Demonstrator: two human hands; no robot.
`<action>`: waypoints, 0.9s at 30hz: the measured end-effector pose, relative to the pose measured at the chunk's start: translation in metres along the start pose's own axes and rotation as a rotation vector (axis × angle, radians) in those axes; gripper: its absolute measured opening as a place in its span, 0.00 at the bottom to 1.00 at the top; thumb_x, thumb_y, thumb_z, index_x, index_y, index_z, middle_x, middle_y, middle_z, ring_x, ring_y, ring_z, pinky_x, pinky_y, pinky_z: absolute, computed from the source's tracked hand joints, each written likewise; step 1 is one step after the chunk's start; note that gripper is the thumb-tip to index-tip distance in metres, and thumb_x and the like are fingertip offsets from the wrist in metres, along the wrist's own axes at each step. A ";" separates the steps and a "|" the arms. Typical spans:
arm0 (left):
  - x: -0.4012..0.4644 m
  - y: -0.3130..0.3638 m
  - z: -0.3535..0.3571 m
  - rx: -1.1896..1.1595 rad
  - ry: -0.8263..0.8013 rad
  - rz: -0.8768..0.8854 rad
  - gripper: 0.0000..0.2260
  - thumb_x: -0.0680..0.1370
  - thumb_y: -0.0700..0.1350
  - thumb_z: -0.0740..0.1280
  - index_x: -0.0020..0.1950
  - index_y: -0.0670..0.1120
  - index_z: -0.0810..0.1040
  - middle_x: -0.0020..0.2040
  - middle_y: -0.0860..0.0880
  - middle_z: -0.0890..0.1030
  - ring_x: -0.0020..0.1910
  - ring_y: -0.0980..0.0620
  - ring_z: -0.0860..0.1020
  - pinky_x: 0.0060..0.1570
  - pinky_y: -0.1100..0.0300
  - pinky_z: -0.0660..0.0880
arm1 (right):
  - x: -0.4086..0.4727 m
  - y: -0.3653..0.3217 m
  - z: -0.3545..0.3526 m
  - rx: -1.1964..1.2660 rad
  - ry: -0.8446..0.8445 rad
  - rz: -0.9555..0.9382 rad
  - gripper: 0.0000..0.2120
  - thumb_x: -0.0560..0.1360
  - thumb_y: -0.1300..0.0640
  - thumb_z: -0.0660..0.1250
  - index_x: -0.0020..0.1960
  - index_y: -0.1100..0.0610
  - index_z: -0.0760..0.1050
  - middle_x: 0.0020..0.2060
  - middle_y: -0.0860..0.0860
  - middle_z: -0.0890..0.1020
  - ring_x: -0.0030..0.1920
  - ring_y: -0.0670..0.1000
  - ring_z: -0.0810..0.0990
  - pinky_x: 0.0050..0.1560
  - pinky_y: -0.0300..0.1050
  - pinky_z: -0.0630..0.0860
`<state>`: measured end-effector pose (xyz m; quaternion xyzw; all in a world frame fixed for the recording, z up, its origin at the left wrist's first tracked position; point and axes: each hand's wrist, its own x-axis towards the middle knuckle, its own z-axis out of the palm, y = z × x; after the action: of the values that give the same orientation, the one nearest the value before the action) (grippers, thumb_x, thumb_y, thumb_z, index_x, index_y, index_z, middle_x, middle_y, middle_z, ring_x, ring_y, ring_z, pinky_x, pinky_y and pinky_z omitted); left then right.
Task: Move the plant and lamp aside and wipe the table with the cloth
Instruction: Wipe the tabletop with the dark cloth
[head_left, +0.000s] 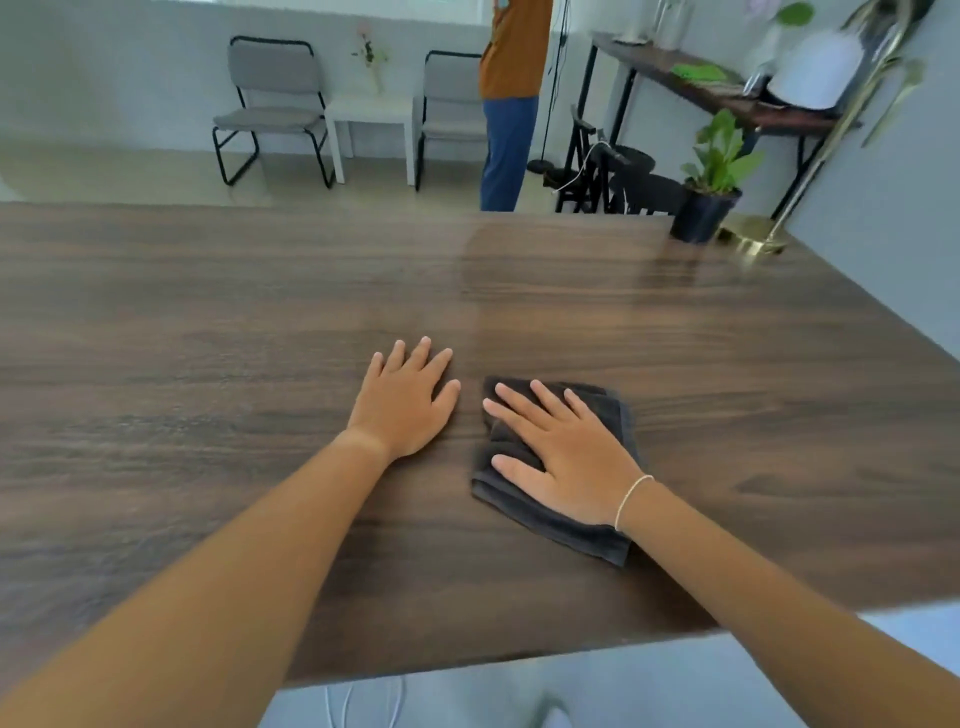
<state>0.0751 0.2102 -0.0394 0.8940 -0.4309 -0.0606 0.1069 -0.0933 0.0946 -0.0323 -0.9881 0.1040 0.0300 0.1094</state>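
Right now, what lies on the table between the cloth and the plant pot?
Nothing: in the head view, only bare wood of the table stretches from the cloth to the plant.

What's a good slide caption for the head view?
Right hand flat on the cloth, left hand on the table; plant and lamp at far corner.

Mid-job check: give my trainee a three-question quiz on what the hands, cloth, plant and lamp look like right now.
1. True or false: the right hand lies flat on the dark cloth.
2. What does the left hand touch? A) cloth B) bare table C) plant pot
3. Fill in: the plant and brass lamp base stand at the table's far ____ corner.

Key: 1 true; 2 B; 3 right.
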 end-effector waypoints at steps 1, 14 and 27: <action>-0.003 0.004 0.000 -0.027 -0.004 0.005 0.23 0.81 0.53 0.50 0.76 0.51 0.56 0.78 0.47 0.53 0.77 0.43 0.50 0.75 0.46 0.46 | -0.017 -0.006 0.002 0.006 0.001 0.004 0.38 0.70 0.28 0.37 0.76 0.42 0.46 0.76 0.39 0.45 0.77 0.48 0.41 0.74 0.48 0.36; 0.002 0.035 -0.005 -0.105 -0.036 0.121 0.24 0.81 0.52 0.51 0.76 0.49 0.55 0.79 0.47 0.52 0.77 0.45 0.49 0.75 0.48 0.46 | -0.083 -0.006 0.008 0.052 0.037 0.122 0.35 0.69 0.32 0.32 0.75 0.37 0.48 0.73 0.33 0.44 0.74 0.41 0.38 0.72 0.43 0.33; 0.071 0.082 0.005 -0.100 -0.038 0.202 0.24 0.81 0.54 0.51 0.77 0.51 0.54 0.79 0.48 0.51 0.78 0.46 0.47 0.75 0.50 0.43 | -0.010 0.188 -0.034 0.002 0.063 0.566 0.25 0.80 0.42 0.45 0.77 0.43 0.47 0.77 0.42 0.48 0.78 0.51 0.45 0.75 0.53 0.44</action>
<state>0.0565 0.1039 -0.0253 0.8383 -0.5172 -0.0878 0.1486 -0.1419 -0.0901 -0.0374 -0.9201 0.3792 0.0283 0.0941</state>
